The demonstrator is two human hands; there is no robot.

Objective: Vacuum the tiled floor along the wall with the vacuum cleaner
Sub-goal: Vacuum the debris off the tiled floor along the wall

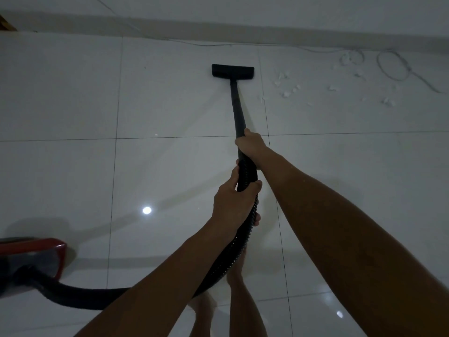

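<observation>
A black vacuum wand (237, 103) runs from my hands to a flat black floor nozzle (232, 70) that rests on the white tiled floor (73, 93), short of the wall's skirting (267, 30). My right hand (250, 142) grips the wand's lower end. My left hand (234, 203) is closed around the ribbed black hose (246, 173) just behind it. The hose curves down and left to the red and black vacuum body (31, 261) at the lower left edge.
White scraps of debris (289, 91) lie scattered on the tiles right of the nozzle. A thin cable (393, 69) loops on the floor near the wall at the upper right. My bare feet (237, 271) stand under my arms.
</observation>
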